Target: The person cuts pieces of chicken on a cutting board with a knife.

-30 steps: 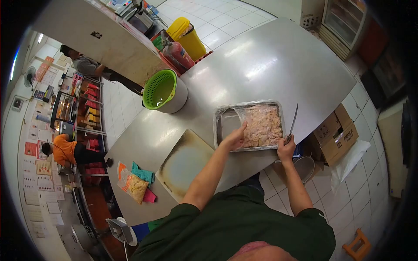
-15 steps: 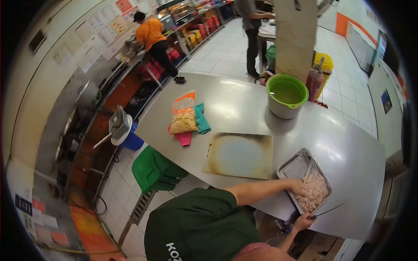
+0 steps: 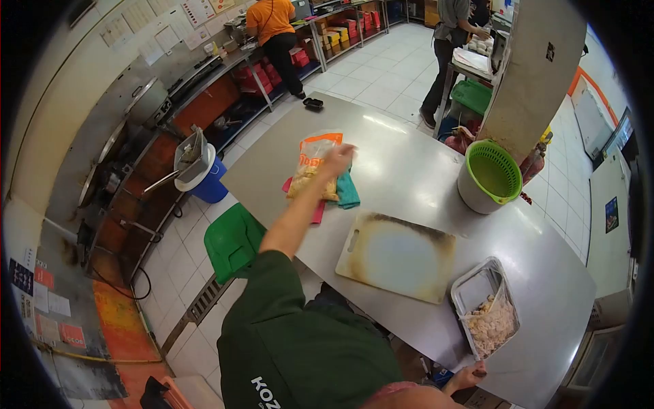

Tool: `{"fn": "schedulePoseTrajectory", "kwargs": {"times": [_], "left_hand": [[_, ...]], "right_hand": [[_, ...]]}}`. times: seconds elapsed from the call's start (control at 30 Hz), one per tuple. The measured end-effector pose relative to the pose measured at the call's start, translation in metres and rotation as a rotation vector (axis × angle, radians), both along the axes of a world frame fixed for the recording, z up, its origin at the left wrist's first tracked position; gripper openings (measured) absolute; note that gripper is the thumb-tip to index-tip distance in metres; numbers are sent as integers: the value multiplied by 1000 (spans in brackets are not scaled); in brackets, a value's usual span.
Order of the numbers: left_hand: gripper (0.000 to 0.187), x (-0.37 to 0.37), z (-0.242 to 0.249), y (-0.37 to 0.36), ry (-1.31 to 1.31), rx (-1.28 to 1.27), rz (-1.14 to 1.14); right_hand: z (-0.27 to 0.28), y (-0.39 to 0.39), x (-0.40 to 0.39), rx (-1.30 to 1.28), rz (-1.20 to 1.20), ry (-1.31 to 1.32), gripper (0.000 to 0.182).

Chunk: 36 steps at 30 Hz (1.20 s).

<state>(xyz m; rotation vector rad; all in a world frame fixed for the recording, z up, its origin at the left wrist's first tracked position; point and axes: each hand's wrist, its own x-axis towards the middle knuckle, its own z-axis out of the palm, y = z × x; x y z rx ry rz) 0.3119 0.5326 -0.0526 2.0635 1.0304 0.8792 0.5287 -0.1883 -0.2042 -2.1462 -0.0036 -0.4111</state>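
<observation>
My left hand [image 3: 337, 162] is stretched out over the upper right part of a clear plastic bag [image 3: 315, 151] with orange print and pale yellow contents. Its fingers are blurred, and whether they touch the bag cannot be told. Under and beside the bag lie a teal cloth [image 3: 348, 191] and a pink cloth [image 3: 318, 214]. Near the lower end of a metal tray [image 3: 458, 293], my right hand [image 3: 466, 377] is closed on the knife; only a small dark part shows. Pale raw chopped meat [image 3: 492, 328] and crumpled clear plastic lie in the tray.
On the steel table [image 3: 402, 170] are a stained cutting board [image 3: 398, 255], a pail with a green strainer [image 3: 492, 170] and a small black container [image 3: 313, 103]. A green bin [image 3: 233, 238] and blue bucket [image 3: 212, 178] stand left. Two people work farther back.
My left hand has left the meat in the tray and swung far left to the bag. My right hand stays by the tray's lower end; the knife blade no longer shows. The view has shifted.
</observation>
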Motion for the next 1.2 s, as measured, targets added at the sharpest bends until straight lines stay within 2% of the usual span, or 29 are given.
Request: {"fn": "schedulePoseTrajectory", "kwargs": {"times": [0.03,0.1,0.13,0.17,0.2,0.23,0.3,0.33,0.37,0.4,0.43,0.5,0.53,0.6,0.63,0.67,0.7,0.73,0.77,0.83,0.97,1.03,1.2], "left_hand": [[28,-25,10,31,62,-51,59],[28,-57,11,87,181,47,98],[28,-66,8,113,165,48,89],[27,-75,2,136,314,-29,-18],[27,-81,-1,155,467,-110,-128],[27,-82,-7,174,462,-122,-139],[27,-77,-20,196,567,-737,-266],[27,-76,-21,200,571,-751,-283],[27,-76,-16,200,750,-707,-295],[29,-77,-13,200,926,-656,-307],[29,-78,-8,198,932,-667,-320],[34,-84,-4,191,1109,-801,-572],[34,-85,-3,186,1119,-802,-583],[42,-83,-8,176,1128,-560,-644],[42,-84,-14,172,1124,-560,-653],[46,-85,-26,171,1134,-435,-696],[50,-88,-14,155,1140,-311,-734],[45,-89,1,141,1195,-180,-673],[45,-92,-1,141,1194,-179,-676],[31,-101,-4,145,951,-175,-721],[23,-108,-14,148,942,-81,-736],[22,-118,-9,140,733,-64,-667],[20,-135,3,121,532,99,-487]], "right_hand": [[5,18,-13,-3,-12,-7,27],[32,86,-45,198,346,244,25],[33,117,-53,275,452,295,24],[30,151,-62,348,559,349,24],[36,192,-68,305,625,235,26],[40,231,-74,256,688,128,29],[14,283,-70,-35,705,43,36],[22,307,-73,-296,693,20,35],[31,327,-78,-558,676,0,35],[36,338,-83,-575,666,11,35],[39,347,-89,-686,647,32,32],[39,349,-113,-799,617,80,29],[39,350,-127,-763,631,78,26],[36,354,-152,-728,636,71,23],[33,351,-167,-711,639,92,24],[32,351,-175,-694,645,111,26],[35,353,-178,-702,644,108,26],[38,353,-181,-657,617,117,29],[39,354,-184,-608,587,125,32],[37,354,-176,-610,583,132,38],[48,357,-167,-543,567,190,52],[48,354,-165,-544,573,191,55],[43,351,-160,-498,571,189,55]]}}
